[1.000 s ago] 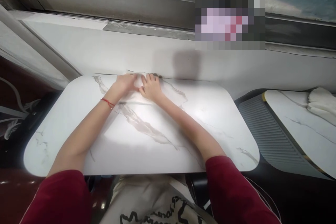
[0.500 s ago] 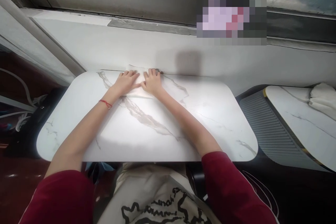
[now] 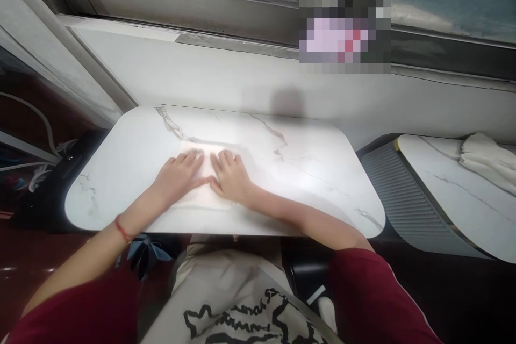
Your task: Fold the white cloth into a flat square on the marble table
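A thin, pale white cloth (image 3: 207,199) lies flat on the white marble-patterned tabletop (image 3: 314,161); its edges blend into the surface. My left hand (image 3: 180,174) presses down on it, fingers stretched out and pointing away from me. Beside it, my right hand (image 3: 233,178) rests flat on the same cloth with fingers extended. The two thumbs meet or nearly meet over the cloth's middle. A red string bracelet (image 3: 123,229) circles my left wrist.
A white wall (image 3: 201,78) runs along the table's far edge, below a window frame (image 3: 181,8). To the right stands a second marble-topped cabinet (image 3: 455,188) with a crumpled cream cloth (image 3: 487,158) on it. White cables (image 3: 40,113) hang at the left.
Both hands, with the cloth beneath them, have moved from the table's far edge by the wall back toward me, to the near half of the tabletop.
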The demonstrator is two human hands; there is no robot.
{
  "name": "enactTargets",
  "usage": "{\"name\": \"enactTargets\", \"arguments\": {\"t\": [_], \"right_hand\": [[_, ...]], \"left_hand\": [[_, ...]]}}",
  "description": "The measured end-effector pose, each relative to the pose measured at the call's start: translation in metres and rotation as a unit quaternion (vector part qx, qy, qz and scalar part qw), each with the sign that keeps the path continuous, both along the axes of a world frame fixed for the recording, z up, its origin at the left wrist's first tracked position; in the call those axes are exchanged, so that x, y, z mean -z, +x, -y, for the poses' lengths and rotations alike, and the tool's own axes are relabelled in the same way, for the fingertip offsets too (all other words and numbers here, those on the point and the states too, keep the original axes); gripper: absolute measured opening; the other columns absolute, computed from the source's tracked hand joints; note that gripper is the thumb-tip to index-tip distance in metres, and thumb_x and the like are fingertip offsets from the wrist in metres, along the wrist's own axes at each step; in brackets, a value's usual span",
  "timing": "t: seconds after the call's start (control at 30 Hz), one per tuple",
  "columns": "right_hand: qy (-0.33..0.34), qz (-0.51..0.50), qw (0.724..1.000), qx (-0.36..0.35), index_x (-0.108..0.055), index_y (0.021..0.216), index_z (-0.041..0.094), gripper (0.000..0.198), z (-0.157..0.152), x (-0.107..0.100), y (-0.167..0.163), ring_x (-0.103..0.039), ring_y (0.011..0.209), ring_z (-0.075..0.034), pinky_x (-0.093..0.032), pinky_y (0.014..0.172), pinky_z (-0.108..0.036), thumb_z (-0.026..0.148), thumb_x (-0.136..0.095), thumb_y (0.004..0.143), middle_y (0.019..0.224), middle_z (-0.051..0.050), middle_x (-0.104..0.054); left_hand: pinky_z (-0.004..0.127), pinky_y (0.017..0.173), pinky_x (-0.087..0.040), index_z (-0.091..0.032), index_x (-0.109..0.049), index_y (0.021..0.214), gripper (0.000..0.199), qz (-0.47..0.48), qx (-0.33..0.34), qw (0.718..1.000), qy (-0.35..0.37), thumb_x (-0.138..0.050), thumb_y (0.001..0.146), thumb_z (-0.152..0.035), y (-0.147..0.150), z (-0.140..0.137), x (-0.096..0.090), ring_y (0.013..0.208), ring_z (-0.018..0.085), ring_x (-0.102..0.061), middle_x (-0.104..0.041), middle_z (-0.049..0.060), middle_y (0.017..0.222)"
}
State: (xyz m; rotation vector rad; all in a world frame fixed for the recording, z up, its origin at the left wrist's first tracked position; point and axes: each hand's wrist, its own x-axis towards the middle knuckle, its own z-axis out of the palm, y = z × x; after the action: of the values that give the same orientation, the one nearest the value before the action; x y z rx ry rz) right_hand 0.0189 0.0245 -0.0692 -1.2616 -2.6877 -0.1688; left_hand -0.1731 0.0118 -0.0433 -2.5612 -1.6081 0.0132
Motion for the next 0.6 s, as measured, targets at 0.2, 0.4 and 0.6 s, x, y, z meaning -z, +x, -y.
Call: {"name": "enactTargets", "arguments": {"t": [0.2,0.4,0.6], "right_hand": [[0.01,0.003,0.999,-0.048,-0.037,0.153,-0.004,0.067,0.061,0.0,-0.026,-0.049,0.126,-0.041,-0.041,0.098,-0.055,0.042,-0.033,0.105,0.14,-0.033,-0.055],[0.02,-0.031,0.992,-0.124,-0.029,0.158,0.003,0.065,0.068,0.005,-0.064,-0.05,0.133,-0.041,-0.04,0.103,-0.058,0.042,-0.033,0.106,0.148,-0.035,-0.049],[-0.001,-0.008,0.995,-0.098,-0.029,0.158,0.0,0.063,0.029,0.002,-0.106,-0.048,0.136,-0.045,-0.037,0.105,-0.061,0.036,-0.031,0.106,0.153,-0.039,-0.041]], "left_hand": [[0.046,0.102,-0.052,-0.02,-0.05,0.15,0.061,0.045,-0.028,0.998,0.014,-0.031,0.105,-0.057,-0.041,0.07,0.004,0.138,0.033,-0.054,-0.055,0.015,0.153],[0.05,0.105,-0.051,-0.023,-0.039,0.159,0.065,0.058,-0.117,0.99,-0.046,-0.032,0.102,-0.054,-0.084,0.092,0.0,0.142,0.034,-0.051,-0.048,0.012,0.159],[0.052,0.118,-0.039,-0.006,-0.032,0.16,0.068,-0.004,-0.185,0.972,-0.144,-0.028,0.1,-0.037,-0.097,0.04,-0.016,0.154,0.033,-0.033,-0.032,0.018,0.168]]}}
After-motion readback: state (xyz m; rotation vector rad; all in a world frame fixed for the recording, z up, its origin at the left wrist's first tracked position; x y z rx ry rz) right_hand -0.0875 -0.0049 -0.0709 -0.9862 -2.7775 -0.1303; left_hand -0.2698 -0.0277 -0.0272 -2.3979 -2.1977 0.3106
